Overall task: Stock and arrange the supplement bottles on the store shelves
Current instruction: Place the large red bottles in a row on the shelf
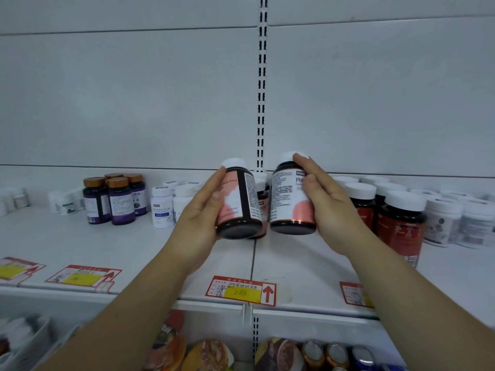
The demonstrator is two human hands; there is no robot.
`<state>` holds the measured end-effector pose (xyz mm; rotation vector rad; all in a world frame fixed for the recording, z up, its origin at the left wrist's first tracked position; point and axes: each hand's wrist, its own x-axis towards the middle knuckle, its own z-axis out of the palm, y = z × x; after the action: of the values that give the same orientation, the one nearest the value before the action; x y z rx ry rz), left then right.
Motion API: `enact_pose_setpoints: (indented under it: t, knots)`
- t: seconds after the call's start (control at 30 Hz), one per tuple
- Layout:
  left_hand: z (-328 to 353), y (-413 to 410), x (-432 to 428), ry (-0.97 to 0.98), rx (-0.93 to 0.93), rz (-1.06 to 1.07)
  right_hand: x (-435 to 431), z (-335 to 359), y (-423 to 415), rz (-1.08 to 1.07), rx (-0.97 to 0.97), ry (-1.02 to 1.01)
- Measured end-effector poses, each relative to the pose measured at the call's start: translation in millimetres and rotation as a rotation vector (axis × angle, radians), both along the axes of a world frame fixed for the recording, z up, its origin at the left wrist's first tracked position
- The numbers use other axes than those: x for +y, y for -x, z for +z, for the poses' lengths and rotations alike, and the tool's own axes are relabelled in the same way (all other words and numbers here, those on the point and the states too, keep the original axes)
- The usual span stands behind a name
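Note:
My left hand [199, 210] grips a dark bottle with a pink label and white cap [238, 202], tilted and held above the white shelf [107, 245]. My right hand [325, 202] grips a second pink-label bottle [288, 199] beside it, fingers wrapped round its right side and cap. Both bottles hang in the air side by side, a small gap between them. Behind that gap, a third bottle of the same kind [262, 202] stands on the shelf, mostly hidden.
Purple-label bottles with gold caps [115, 199] and small white bottles [162, 207] stand at the left. Red-label bottles with white caps [399, 220] and white tubs [442, 223] crowd the right. Price tags [241, 290] line the shelf edge. Cans and packets fill the lower shelf.

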<state>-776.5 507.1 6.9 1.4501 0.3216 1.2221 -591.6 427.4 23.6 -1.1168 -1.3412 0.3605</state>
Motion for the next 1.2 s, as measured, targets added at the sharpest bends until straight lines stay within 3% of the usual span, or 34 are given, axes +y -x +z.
enact_pose_setpoints:
  t: [0.17,0.5,0.63,0.7,0.87,0.93,1.07,1.2]
  knots:
    - [0,6,5,0.142,-0.104,-0.189,0,3,-7,0.317,0.321,0.06]
    - [7,1,0,0.343,-0.164,-0.044,1,10,0,0.2,0.545,0.197]
    - [8,6,2,0.274,-0.154,-0.079,1,8,-7,0.171,0.448,0.089]
    - [3,10,7,0.148,-0.102,-0.077,0,3,-9,0.086,0.24,0.094]
    - [-10,11,6,-0.177,0.299,0.008,-4,1,-5,-0.012,-0.126,0.272]
    - [-12,9,5,-0.197,0.4,-0.019,-4,-1,-5,-0.003,-0.202,0.355]
    - [-13,6,3,-0.263,0.585,-0.046,-5,0,-6,-0.018,-0.172,0.343]
    - [-13,5,7,-0.169,0.556,-0.039,-3,1,-5,-0.022,-0.109,0.309]
